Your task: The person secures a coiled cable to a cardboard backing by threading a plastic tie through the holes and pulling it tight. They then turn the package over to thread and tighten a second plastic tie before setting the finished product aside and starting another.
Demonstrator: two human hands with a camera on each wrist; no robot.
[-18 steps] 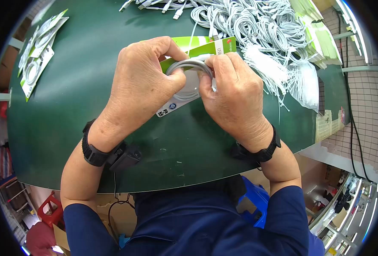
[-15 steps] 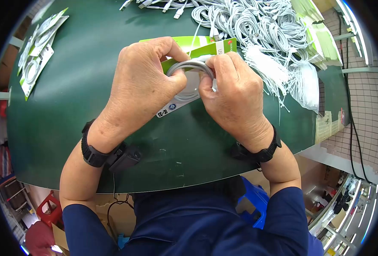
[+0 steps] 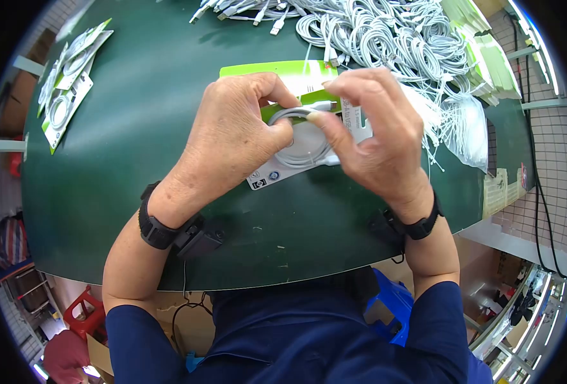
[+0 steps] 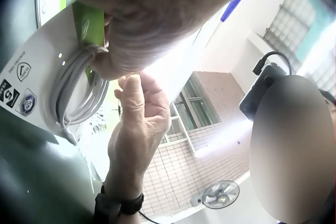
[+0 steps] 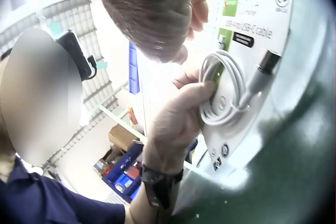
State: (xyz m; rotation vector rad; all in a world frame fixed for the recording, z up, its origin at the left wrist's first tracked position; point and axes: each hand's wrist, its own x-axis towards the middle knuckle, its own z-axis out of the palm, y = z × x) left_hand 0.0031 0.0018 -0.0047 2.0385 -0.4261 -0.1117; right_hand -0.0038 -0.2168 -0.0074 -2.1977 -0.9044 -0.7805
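Observation:
A coiled grey-white USB cable (image 3: 309,153) lies against a white and green packaging card (image 3: 267,174) printed "USB-A to USB-C cable". My left hand (image 3: 232,125) pinches the top of the coil between thumb and fingers, at the card's green part. The metal USB plug (image 5: 270,62) sticks out past the coil on the right side. My right hand (image 3: 382,131) has its thumb tip close to the coil's top, with the index finger lifted away from it. A thin white cable tie (image 3: 306,64) stands up behind the left fingertips. Another green and white card (image 3: 238,69) lies just behind.
Many coiled cables (image 3: 386,41) are heaped at the back of the green table (image 3: 149,102). White cable ties (image 3: 466,128) in a clear bag and stacked green cards (image 3: 494,64) stand at the right. Carded cables (image 3: 65,112) lie at the far left.
The right hand has let go of the coil; its fingers have spread and risen to the right. My left hand keeps its pinch. The whole head view has shifted slightly.

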